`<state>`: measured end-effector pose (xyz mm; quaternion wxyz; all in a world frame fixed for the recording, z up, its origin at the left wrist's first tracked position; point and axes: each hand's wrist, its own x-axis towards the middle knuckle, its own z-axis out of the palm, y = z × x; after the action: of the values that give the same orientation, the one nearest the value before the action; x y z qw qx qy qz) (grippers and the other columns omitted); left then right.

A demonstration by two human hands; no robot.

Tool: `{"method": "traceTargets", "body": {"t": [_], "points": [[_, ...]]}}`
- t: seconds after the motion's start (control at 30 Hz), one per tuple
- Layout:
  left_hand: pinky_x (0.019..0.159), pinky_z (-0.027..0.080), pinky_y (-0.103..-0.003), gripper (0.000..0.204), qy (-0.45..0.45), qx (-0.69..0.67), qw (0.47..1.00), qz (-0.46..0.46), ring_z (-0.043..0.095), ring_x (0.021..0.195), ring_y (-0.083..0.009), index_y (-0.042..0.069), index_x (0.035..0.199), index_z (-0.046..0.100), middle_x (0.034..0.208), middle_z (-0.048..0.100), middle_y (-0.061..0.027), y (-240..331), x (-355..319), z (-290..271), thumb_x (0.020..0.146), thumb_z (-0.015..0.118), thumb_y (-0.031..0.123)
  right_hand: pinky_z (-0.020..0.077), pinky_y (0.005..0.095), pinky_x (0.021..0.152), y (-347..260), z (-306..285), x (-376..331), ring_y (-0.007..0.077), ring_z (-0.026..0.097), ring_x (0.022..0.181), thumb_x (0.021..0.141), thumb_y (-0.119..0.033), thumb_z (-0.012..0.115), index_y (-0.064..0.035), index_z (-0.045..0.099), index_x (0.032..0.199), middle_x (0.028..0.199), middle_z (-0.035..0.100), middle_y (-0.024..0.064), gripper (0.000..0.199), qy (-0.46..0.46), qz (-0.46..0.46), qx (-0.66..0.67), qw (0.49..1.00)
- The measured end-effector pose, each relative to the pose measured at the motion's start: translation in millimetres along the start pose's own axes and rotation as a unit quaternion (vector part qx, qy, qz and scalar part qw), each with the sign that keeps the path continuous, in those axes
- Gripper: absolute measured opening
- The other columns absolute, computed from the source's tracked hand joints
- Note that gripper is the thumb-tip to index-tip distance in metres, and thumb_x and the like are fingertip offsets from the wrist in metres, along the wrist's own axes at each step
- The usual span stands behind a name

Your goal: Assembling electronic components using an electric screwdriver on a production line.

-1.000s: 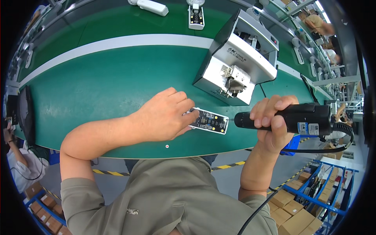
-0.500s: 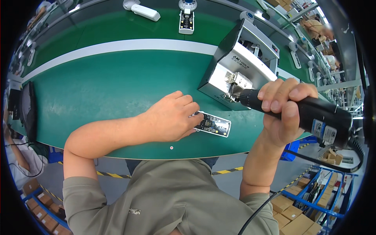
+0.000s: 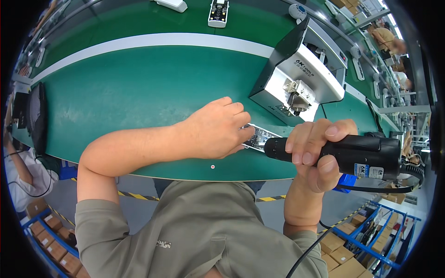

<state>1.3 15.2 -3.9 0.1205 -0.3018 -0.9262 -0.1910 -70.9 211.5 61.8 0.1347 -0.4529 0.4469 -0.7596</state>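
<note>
The green table (image 3: 130, 97) has a pale band (image 3: 185, 41) along its far side. A silver-and-black machine (image 3: 299, 72) stands at right, a dark mesh-faced object (image 3: 37, 116) at far left; a white-edged circuit board (image 3: 260, 137) and small round sticker (image 3: 212, 167) lie nearer the front.

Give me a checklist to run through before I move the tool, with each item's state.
1. Left hand holding the left end of the white-framed circuit board: ok.
2. Right hand wrapped around the black power tool: ok.
3. Left fingers apart from the tool's nose: ok, bare board shows between them.
4. Tool's tip touching the board: cannot tell, the nose hides it.
5. Cable off the board: ok, it leaves the tool's rear, at the right.
6. No stray bits on the green table: not ok, a small round white-and-red piece sits near the front edge.
</note>
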Motion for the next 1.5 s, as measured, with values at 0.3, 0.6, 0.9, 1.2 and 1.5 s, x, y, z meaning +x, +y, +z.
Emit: {"method": "traceTargets", "body": {"t": [0.3, 0.6, 0.9, 1.2, 1.5], "points": [[0.072, 0.04, -0.033, 0.02, 0.035, 0.006, 0.999, 0.012, 0.049, 0.076, -0.021, 0.01, 0.084, 0.065, 0.081, 0.054, -0.0063, -4, 0, 3, 0.075, 0.067, 0.027, 0.0483, 0.0278, 0.055, 3, 17, -2, 0.0163, 0.056, 0.053, 0.07, -0.006, 0.076, -0.0058, 0.053, 0.096, 0.06, 0.056, 0.0046, 0.035, 0.078, 0.038, 0.049, 0.995], [0.075, 0.041, -0.034, 0.03, -0.004, 0.023, 1.0, 0.013, 0.049, 0.08, -0.0226, 0.009, 0.097, 0.064, 0.09, 0.053, -0.006, -1, 1, 1, 0.073, 0.068, 0.027, 0.0483, 0.0283, 0.056, 1, 15, -3, 0.0166, 0.055, 0.053, 0.066, -0.003, 0.078, -0.0064, 0.054, 0.092, 0.061, 0.057, 0.0054, 0.035, 0.033, 0.043, 0.06, 0.997], [0.076, 0.042, -0.034, 0.029, 0.01, 0.009, 1.0, 0.014, 0.049, 0.08, -0.0229, 0.009, 0.097, 0.065, 0.089, 0.053, -0.0058, -2, -1, 2, 0.075, 0.068, 0.028, 0.0483, 0.0284, 0.057, 10, 12, 0, 0.0168, 0.056, 0.054, 0.069, -0.003, 0.077, -0.0049, 0.055, 0.096, 0.062, 0.058, 0.0058, 0.035, -0.02, 0.03, 0.075, 0.997], [0.076, 0.042, -0.034, 0.023, 0.02, 0.003, 1.0, 0.006, 0.052, 0.079, -0.0231, 0.009, 0.089, 0.066, 0.084, 0.056, -0.0079, -4, -4, 2, 0.077, 0.066, 0.029, 0.0468, 0.0297, 0.057, -40, -21, 33, 0.0156, 0.053, 0.056, 0.085, -0.016, 0.066, -0.0092, 0.051, 0.106, 0.065, 0.053, 0.0025, 0.027, 0.114, -0.122, -0.052, 0.985], [0.075, 0.042, -0.034, 0.023, 0.02, 0.006, 1.0, 0.003, 0.051, 0.079, -0.0229, 0.009, 0.09, 0.065, 0.086, 0.056, -0.0078, 1, -2, 3, 0.077, 0.067, 0.028, 0.0468, 0.0308, 0.059, -24, -25, 39, 0.0152, 0.052, 0.055, 0.084, -0.011, 0.062, -0.0065, 0.052, 0.106, 0.068, 0.054, 0.0054, 0.024, 0.058, -0.127, -0.129, 0.982]]}}
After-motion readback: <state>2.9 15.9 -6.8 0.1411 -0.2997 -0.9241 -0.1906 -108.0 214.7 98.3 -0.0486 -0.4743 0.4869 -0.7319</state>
